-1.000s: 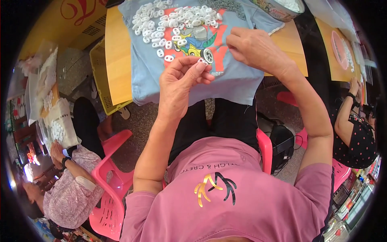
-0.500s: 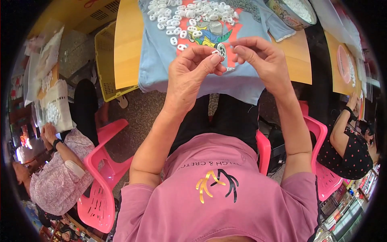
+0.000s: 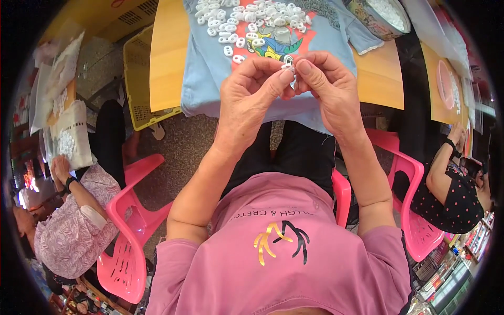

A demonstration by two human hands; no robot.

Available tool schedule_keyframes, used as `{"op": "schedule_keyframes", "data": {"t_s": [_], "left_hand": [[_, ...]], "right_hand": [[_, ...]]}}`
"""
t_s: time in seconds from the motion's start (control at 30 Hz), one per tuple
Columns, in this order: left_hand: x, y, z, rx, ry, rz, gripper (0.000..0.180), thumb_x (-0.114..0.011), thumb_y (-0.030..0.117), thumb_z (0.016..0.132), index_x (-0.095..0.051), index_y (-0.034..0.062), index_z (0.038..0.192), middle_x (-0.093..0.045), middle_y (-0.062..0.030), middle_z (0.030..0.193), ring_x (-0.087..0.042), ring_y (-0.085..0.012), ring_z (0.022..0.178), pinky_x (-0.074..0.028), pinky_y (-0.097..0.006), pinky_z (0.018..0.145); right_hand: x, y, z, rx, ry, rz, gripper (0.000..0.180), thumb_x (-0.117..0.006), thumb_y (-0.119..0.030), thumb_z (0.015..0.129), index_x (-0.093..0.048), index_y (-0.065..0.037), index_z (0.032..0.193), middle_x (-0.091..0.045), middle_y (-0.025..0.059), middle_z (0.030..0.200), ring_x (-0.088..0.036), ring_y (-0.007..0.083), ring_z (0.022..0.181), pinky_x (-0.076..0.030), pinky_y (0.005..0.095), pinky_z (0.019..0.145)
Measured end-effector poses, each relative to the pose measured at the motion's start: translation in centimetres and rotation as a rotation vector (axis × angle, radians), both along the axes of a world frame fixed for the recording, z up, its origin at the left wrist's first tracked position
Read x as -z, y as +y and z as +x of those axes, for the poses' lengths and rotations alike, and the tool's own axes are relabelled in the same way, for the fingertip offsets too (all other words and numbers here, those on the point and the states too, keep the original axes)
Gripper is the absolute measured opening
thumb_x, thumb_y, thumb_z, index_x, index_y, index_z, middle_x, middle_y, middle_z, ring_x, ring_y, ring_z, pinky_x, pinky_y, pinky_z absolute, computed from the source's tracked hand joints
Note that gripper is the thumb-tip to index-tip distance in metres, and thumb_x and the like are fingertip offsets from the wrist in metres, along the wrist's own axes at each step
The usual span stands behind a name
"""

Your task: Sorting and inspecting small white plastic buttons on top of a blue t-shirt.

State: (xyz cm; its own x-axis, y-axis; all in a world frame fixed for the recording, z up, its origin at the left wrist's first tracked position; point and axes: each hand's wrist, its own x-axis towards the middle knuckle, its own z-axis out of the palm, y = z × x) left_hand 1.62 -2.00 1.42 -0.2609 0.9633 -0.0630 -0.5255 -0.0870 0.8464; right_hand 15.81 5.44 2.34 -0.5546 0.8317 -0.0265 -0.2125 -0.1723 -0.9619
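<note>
White plastic, a small ring-shaped piece [image 3: 287,66], sits pinched between the fingertips of both hands, held just above the near edge of a light blue shirt [image 3: 210,68] spread over the yellow desk [image 3: 168,58]. Left hand [image 3: 249,97] and right hand [image 3: 328,89] meet at thumb and forefinger, both clenched on the piece. A heap of similar white pieces [image 3: 247,18] lies on the shirt farther back, near a round tin [image 3: 380,18].
</note>
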Motion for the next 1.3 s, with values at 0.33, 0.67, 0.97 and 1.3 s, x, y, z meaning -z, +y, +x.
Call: {"op": "schedule_keyframes", "data": {"t_s": [0.33, 0.67, 0.97, 1.3], "left_hand": [[-0.1, 0.1, 0.2, -0.031, 0.008, 0.041, 0.016, -0.068, 0.009, 0.089, -0.06, -0.002, 0.098, -0.067, -0.0074, 0.085, -0.063, -0.011, 0.075, -0.052, -0.024, 0.069], [0.4, 0.4, 0.3, -0.101, 0.055, 0.056, 0.014, -0.069, 0.006, 0.088, -0.062, -0.0031, 0.096, -0.068, -0.0083, 0.084, -0.064, -0.0114, 0.073, -0.052, -0.023, 0.067], [0.6, 0.8, -0.5, 0.036, 0.019, -0.012, 0.016, -0.069, 0.01, 0.088, -0.062, -0.0019, 0.096, -0.066, -0.0059, 0.082, -0.062, -0.0102, 0.072, -0.05, -0.023, 0.067], [-0.3, -1.7, -1.3, 0.19, 0.13, -0.099, 0.01, -0.067, 0.005, 0.089, -0.061, -0.0009, 0.094, -0.066, -0.0047, 0.083, -0.061, -0.0092, 0.07, -0.05, -0.022, 0.063]], "right_hand": [[-0.1, -0.5, -0.6, 0.039, 0.034, 0.003, 0.019, -0.062, -0.015, 0.095, -0.063, 0.0, 0.105, -0.064, 0.0028, 0.085, -0.057, 0.0089, 0.069, -0.05, 0.024, 0.066], [0.8, -0.8, -1.5, 0.086, 0.057, 0.082, 0.018, -0.063, -0.013, 0.093, -0.061, 0.001, 0.105, -0.065, 0.0064, 0.088, -0.061, 0.0118, 0.073, -0.052, 0.026, 0.067], [0.7, 0.0, -0.4, 0.054, -0.079, 0.14, 0.018, -0.064, -0.013, 0.093, -0.061, 0.001, 0.104, -0.066, 0.006, 0.093, -0.062, 0.0114, 0.077, -0.051, 0.0267, 0.071], [-1.5, 1.2, 1.9, -0.187, -0.437, 1.241, 0.011, -0.066, -0.004, 0.082, -0.056, -0.001, 0.087, -0.057, 0.0125, 0.081, -0.058, 0.0318, 0.069, -0.047, 0.0391, 0.057]]}}
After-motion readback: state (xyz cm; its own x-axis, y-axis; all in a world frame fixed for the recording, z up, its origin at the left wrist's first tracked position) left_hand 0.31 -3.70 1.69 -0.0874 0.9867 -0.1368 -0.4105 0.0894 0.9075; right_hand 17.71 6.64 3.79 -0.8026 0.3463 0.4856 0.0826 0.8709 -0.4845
